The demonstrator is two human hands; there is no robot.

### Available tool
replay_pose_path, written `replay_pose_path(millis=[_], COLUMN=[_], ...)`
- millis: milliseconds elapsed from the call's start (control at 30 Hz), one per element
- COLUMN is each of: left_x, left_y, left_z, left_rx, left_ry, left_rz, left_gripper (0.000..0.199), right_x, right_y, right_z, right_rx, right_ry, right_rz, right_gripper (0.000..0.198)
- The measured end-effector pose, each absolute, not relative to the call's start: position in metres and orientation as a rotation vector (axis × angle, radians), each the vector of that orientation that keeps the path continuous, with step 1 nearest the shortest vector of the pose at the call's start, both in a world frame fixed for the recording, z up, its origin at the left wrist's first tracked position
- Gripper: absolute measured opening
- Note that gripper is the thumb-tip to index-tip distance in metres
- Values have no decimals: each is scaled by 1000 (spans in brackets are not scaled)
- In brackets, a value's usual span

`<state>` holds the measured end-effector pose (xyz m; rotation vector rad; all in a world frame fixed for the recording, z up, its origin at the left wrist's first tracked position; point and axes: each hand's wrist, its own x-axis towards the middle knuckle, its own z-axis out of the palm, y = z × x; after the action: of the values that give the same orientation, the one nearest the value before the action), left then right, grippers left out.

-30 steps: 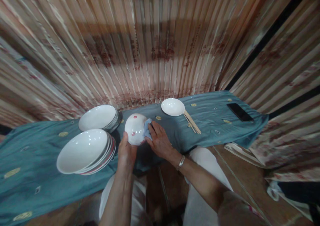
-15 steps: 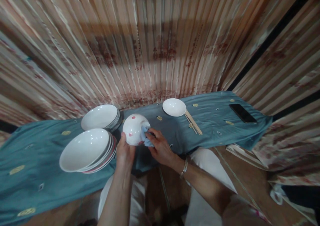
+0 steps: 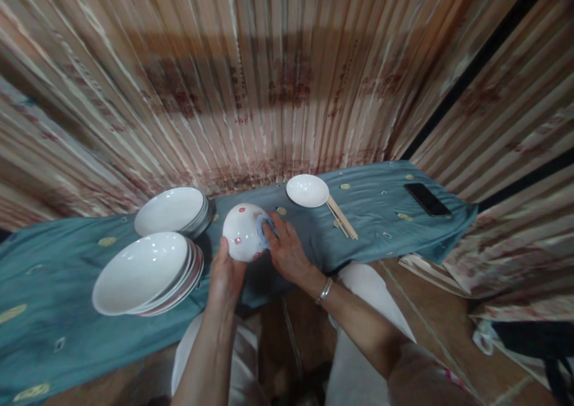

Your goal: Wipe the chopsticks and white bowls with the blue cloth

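Head view: the left hand (image 3: pixel 227 277) grips the bowl (image 3: pixel 243 231) by its side, above the near part of the worktop (image 3: pixel 374 208); the right hand (image 3: pixel 289 252) pinches a blue cloth (image 3: pixel 262 232) against its outside — wiping looks underway, unfinished. A front stack (image 3: pixel 139 274) and back stack (image 3: pixel 169 210) stand at left, one dish (image 3: pixel 307 191) beside chopsticks (image 3: pixel 342 217) at right (whether these are wiped, I cannot tell). No brand or writing is readable — the bowl's red marks (image 3: pixel 242 210) are too small.
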<state>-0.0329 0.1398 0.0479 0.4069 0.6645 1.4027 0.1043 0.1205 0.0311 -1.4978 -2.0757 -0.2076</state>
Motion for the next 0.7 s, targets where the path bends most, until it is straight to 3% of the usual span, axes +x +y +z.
replay_pose_path(millis=[200, 700], left_x=[-39, -42], left_y=[144, 146], left_z=[47, 40], left_rx=[381, 439], left_ry=[705, 753], left_rz=[1441, 1471], left_gripper=[47, 45], right_x=[102, 97], right_y=[123, 106], right_z=[32, 27], right_rx=[-1589, -1160], right_ry=[-2116, -1925], right_rz=[-227, 285], right_gripper=[47, 57])
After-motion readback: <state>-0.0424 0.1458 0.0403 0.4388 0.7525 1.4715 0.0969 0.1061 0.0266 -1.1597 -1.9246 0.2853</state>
